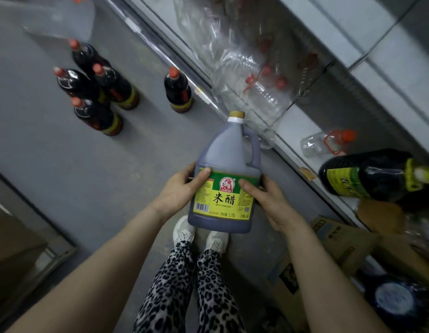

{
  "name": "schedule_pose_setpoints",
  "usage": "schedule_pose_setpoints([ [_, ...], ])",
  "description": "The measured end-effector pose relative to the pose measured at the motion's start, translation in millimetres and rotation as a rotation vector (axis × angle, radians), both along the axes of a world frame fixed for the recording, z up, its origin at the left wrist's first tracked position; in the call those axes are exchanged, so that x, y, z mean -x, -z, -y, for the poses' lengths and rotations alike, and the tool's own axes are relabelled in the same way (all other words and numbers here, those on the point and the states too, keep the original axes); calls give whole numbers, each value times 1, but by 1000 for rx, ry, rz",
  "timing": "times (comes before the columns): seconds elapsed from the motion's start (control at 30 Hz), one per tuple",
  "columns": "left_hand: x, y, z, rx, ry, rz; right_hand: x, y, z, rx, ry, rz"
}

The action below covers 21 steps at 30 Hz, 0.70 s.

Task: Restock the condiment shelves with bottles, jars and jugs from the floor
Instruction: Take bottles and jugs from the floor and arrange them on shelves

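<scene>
2 hands hold 1 jug (223,155) of rice vinegar in the air, over the grey floor (112,164) and just above 2 white shoes (183,231). The left hand (177,191) grips the jug's left side. The right hand (273,203) grips its right side. Each thumb lies on the front of the label (224,200), and the other fingers curl round behind the jug.

The jug is bluish see-through plastic, boxy with a rounded top, and full of dark liquid. It has 1 yellow cap (237,114), 1 loop handle (253,145) on its right side and 1 shiny green and yellow label. Its long way runs from the shoes toward the far floor. The cap points away from the person and the flat bottom points at the shoes. The label faces up.

5 dark bottles (117,90) stand on the floor, far left of the jug. Each is round and glossy with an orange cap. 4 stand close together. 1 lone bottle (178,92) stands to their right, near the bottom edge of the shelves.

On the white shelf (292,126) at the right, 1 clear bottle (314,145) with an orange cap lies on its side. 1 big dark bottle (377,175) with a yellow-green label lies tilted at the shelf's front edge. More clear plastic bottles (256,92) sit further along, too blurry to count. Brown cardboard boxes (343,239) sit on the floor by the right arm.
</scene>
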State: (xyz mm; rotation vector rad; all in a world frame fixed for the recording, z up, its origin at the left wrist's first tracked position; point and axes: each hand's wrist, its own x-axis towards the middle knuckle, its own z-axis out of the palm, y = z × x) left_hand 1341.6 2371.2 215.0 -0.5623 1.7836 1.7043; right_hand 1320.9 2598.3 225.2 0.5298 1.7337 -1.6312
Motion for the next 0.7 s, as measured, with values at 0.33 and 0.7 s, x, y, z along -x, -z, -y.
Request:
schedule_pose_setpoints([
  [0.33, 14, -175, 5, 102, 131, -147, -6, -171, 3, -18, 54, -179],
  [0.7, 30, -325, -6, 84, 141, -382, 0, -327, -11, -11, 92, -410],
])
